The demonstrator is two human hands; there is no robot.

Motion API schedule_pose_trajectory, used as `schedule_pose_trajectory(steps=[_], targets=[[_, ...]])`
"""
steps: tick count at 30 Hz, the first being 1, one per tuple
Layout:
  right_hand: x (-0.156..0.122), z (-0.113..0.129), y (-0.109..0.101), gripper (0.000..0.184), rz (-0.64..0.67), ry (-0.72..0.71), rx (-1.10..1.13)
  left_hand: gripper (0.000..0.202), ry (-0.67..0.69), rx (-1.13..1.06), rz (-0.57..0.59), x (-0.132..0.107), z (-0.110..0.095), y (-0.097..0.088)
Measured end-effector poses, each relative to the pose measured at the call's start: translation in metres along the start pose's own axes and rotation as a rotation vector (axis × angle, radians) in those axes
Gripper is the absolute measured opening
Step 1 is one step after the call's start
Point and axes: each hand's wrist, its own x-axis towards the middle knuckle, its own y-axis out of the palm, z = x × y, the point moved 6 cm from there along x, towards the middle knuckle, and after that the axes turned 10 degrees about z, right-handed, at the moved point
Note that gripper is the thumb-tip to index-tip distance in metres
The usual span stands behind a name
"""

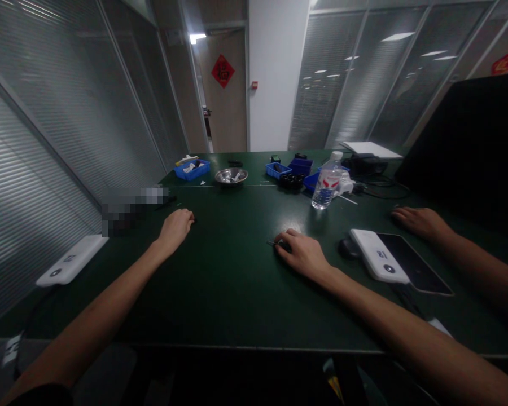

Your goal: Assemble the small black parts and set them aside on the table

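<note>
My left hand (178, 226) rests on the green tabletop (228, 287), left of the middle, with its fingers closed. A small dark piece (195, 220) shows at its fingertips, too small to name. My right hand (300, 251) lies further right, fingers curled round a dark-handled tool (284, 245). From this tool a thin metal shaft points left, towards my other hand; its exact kind is hard to make out in the dim light. Bare tabletop separates the two hands.
A water bottle (327, 183) stands beyond my right hand. White power banks (379, 256) (71, 260) lie at both sides, one beside a phone (415, 264). Further back are a metal bowl (231, 176) and blue trays (192, 170). Another person's hand (421, 220) rests at right by a dark monitor (469, 152).
</note>
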Motion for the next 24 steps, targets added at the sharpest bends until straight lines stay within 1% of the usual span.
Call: schedule_pose_trajectory(steps=[3,5,7,8,10,13,15,17,18,20,24], targets=[[0.000,-0.001,0.001,0.026,0.008,0.000,0.010,0.014,-0.021,-0.085,-0.042,-0.001,0.011,0.001],[0.000,-0.001,0.001,0.025,0.015,-0.007,0.019,0.015,-0.041,-0.192,-0.031,-0.001,0.015,0.002],[0.000,0.000,0.001,0.024,0.021,-0.022,0.028,0.016,-0.041,-0.306,0.011,-0.002,0.011,0.005],[0.000,0.002,0.001,0.024,0.022,-0.036,0.033,0.016,-0.028,-0.358,0.036,-0.002,0.004,0.006],[-0.002,0.006,0.000,0.024,0.029,-0.082,0.049,0.017,0.038,-0.462,0.102,-0.005,-0.023,0.009],[-0.006,0.018,-0.002,0.024,0.040,-0.187,0.083,0.016,0.224,-0.612,0.229,-0.013,-0.083,0.015],[-0.009,0.026,-0.003,0.023,0.035,-0.256,0.097,0.014,0.348,-0.673,0.282,-0.020,-0.124,0.018],[-0.012,0.033,-0.004,0.022,0.030,-0.313,0.097,0.012,0.441,-0.703,0.309,-0.026,-0.157,0.020],[-0.014,0.036,-0.003,0.021,0.034,-0.335,0.092,0.012,0.469,-0.705,0.309,-0.028,-0.168,0.020],[-0.015,0.040,-0.002,0.022,0.055,-0.359,0.078,0.012,0.480,-0.701,0.290,-0.030,-0.180,0.021],[-0.015,0.041,-0.001,0.025,0.073,-0.328,0.056,0.015,0.440,-0.680,0.275,-0.030,-0.182,0.022]])
